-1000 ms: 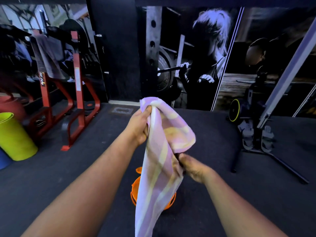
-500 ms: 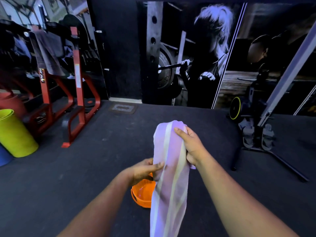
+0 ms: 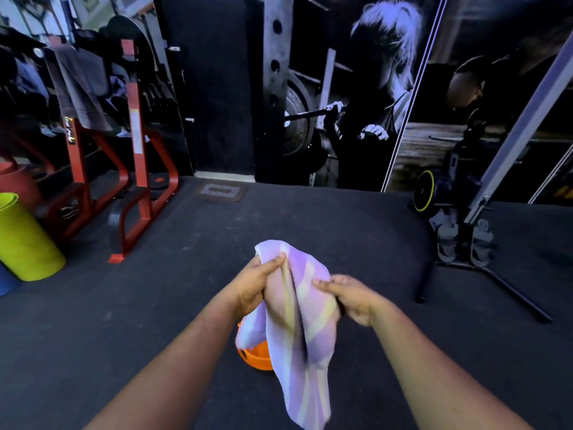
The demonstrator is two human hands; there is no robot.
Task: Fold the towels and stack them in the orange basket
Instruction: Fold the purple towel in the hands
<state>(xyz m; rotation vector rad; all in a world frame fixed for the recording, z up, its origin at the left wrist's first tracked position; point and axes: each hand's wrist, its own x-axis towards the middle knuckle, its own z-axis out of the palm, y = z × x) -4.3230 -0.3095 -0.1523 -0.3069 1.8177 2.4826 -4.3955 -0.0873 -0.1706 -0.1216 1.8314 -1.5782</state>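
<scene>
Floor (image 3: 356, 231): dark rubber gym matting, fills most of my view.
Wall mural (image 3: 366, 88): black-and-white lifter print, 12 o'clock, at the back edge of the floor.
Red rack (image 3: 136, 156): steel frame at 10 o'clock; a grey cloth (image 3: 80, 85) hangs off its top.
Tripod stand (image 3: 483, 243): at 2 o'clock, grey mast slanting up to the right, legs spread on the matting.
Yellow-green bin (image 3: 24, 240): 9 o'clock, tilted, at the left frame edge.
Towel (image 3: 297, 318): lilac with pale yellow stripes, held up in the air at centre, bunched at the top, loose tail hanging toward 6 o'clock. It hangs in front of the basket.
Orange basket (image 3: 259, 356): on the floor just below my hands, 6 o'clock from them; only its left part shows past the towel.
Left hand (image 3: 257, 283): I have it wrapped round the towel's upper fold, thumb across the front, fingers curled behind.
Right hand (image 3: 350, 296): I pinch the towel's right edge, fingertips pressed into the cloth, slightly lower than the left.
</scene>
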